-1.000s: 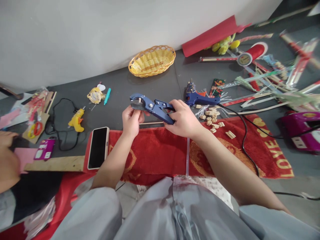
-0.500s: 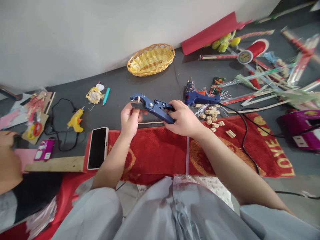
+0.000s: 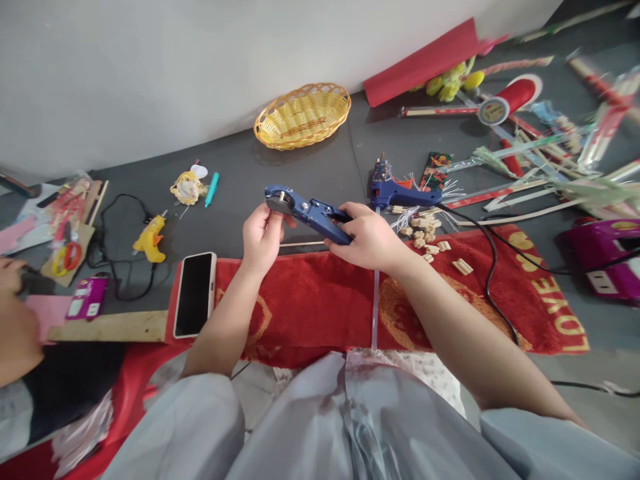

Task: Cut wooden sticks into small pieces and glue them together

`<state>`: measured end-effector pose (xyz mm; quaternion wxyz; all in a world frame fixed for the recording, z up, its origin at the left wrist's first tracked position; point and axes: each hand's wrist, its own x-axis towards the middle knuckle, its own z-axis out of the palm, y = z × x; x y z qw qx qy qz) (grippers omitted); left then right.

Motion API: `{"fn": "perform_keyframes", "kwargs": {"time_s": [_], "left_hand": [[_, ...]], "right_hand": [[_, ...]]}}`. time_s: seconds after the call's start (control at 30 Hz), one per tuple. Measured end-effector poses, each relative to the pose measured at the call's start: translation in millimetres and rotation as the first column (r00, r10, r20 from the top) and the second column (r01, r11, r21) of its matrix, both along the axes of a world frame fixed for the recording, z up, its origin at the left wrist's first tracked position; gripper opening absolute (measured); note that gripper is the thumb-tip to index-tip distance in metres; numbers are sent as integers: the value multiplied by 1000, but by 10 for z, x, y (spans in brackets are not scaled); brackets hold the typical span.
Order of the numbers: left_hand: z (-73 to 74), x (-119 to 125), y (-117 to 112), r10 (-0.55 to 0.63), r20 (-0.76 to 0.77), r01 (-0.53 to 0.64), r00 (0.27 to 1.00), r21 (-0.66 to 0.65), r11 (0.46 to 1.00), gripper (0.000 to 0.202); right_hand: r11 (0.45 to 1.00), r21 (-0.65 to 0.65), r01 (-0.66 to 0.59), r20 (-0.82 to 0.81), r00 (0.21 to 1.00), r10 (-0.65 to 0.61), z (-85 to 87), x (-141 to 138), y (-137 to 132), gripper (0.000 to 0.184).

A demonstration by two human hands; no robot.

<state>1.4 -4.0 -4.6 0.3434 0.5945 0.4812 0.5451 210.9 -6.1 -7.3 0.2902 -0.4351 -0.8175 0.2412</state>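
Note:
My right hand is wrapped round the handles of a blue cutter, whose jaws point left. A short pale wooden stick stands in the jaws, pinched from below by my left hand. Both hands hover over the far edge of a red towel spread on the dark floor. Several small cut wooden pieces lie on the towel just right of my right hand. A thin stick lies on the floor under the cutter.
A phone lies on the towel's left end, beside a wooden strip. A blue glue gun, a yellow glue gun, a yellow basket, a red spool and craft sticks lie around. Another person's hand is at left.
The cutter's jaws have closed further on the stick, and both hands have shifted slightly right and up.

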Motion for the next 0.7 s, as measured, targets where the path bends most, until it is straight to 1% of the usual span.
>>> {"fn": "perform_keyframes", "kwargs": {"time_s": [0.27, 0.7], "left_hand": [[13, 0, 8, -10, 20, 10, 1000, -30, 1000, 35], [15, 0, -5, -2, 8, 2, 1000, -31, 1000, 35]], "right_hand": [[999, -41, 27, -12, 1000, -27, 4, 4, 3, 24], [997, -79, 13, -3, 1000, -14, 37, 20, 1, 27]]}}
